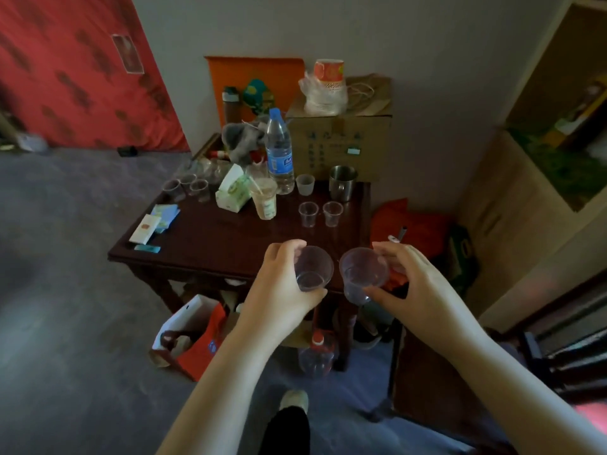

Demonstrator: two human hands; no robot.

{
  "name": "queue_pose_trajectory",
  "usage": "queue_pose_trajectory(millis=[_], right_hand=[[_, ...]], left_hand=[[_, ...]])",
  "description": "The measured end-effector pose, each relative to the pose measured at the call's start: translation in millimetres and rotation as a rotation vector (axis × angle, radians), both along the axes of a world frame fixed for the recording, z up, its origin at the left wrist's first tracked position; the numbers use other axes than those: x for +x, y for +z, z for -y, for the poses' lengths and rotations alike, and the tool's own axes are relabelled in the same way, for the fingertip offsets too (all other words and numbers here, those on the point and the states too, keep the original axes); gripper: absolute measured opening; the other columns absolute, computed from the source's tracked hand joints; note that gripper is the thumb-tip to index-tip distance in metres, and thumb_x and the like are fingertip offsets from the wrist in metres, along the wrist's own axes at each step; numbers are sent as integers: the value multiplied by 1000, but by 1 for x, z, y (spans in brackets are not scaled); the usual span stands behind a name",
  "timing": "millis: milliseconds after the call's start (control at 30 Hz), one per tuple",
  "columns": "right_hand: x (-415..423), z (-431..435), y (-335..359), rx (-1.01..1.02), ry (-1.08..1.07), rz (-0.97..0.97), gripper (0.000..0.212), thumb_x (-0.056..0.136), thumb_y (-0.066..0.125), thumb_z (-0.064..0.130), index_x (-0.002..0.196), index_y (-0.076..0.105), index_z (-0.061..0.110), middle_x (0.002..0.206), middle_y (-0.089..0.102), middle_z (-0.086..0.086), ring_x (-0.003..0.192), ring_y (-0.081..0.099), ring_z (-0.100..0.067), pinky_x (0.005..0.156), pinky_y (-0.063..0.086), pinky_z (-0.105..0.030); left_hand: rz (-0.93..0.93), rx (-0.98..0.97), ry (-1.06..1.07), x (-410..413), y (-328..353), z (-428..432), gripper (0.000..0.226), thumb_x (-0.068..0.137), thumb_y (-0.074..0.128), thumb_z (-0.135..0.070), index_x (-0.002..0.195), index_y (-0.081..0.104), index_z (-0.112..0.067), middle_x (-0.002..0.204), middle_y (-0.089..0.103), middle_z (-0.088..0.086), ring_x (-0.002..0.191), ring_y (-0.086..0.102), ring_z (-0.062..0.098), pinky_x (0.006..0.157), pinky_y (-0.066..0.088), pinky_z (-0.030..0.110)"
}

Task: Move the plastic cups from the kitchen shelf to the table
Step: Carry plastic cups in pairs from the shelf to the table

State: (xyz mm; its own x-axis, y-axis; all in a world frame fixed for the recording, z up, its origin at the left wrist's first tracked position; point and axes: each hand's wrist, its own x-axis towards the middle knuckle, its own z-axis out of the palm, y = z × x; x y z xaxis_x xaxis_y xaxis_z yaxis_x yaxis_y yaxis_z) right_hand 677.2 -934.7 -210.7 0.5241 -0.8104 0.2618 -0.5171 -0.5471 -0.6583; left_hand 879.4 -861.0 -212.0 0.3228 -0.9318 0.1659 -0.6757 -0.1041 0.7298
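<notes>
My left hand (281,284) grips a clear plastic cup (313,269) by its side, and my right hand (415,284) grips a second clear plastic cup (363,272). Both cups are held upright over the near right edge of the dark wooden table (210,238). Two more clear cups (308,214) (332,213) stand side by side on the table just beyond my hands. A frosted cup (305,184) stands behind them. Three further clear cups (185,187) cluster at the far left of the table.
On the table stand a water bottle (279,152), a metal mug (342,187), a lidded drink cup with a straw (264,201), a tissue pack (233,192) and papers (154,224). A cardboard box (341,142) sits behind. Bags and a bottle (317,356) lie under the table.
</notes>
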Motion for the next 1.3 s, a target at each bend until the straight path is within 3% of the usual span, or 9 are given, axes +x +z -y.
queue_pose_trajectory(millis=[133,267,433,800,967,1133,1300], right_hand=[[46,58,-24,21,-81,-21,67,70,65,51,130,41,34,120,44,21,109,50,-1,86,45,-19],[89,114,-52,92,-188,-32,68,73,69,48,132,37,35,124,43,21,112,48,-1,88,45,-23],[123,159,-95,197,-297,15,67,73,70,45,131,40,30,123,45,17,110,51,-4,86,48,-28],[152,234,-171,336,-350,-24,68,75,73,31,134,41,20,128,47,4,113,52,-12,90,48,-32],[162,256,-196,317,-333,-35,65,76,72,31,132,41,23,128,47,5,111,52,-9,82,45,-23],[166,267,-213,309,-292,-51,62,78,72,28,131,40,23,130,47,3,113,51,-11,83,47,-25],[167,274,-223,307,-276,-55,62,78,72,27,131,40,25,130,46,4,114,51,-9,81,44,-19]], left_hand=[[81,29,-75,41,-20,74,73,65,79,-27,127,40,-22,117,37,-5,111,48,17,87,44,29],[124,92,-114,86,-44,142,72,65,79,-26,126,40,-22,120,39,1,116,41,21,86,35,24],[124,150,-127,117,-88,200,73,66,79,-23,128,41,-19,118,42,4,113,44,23,84,37,25],[90,248,-87,126,-173,272,81,66,79,-23,132,34,-15,121,42,6,114,45,22,81,38,22],[91,271,-57,126,-193,289,83,66,79,-22,133,30,-15,123,42,6,114,47,21,78,41,21],[98,287,-36,126,-203,298,85,68,78,-21,135,27,-12,125,43,8,115,47,22,83,46,26],[93,316,-38,124,-210,304,86,69,77,-21,136,25,-12,126,43,8,117,46,21,84,48,27]])
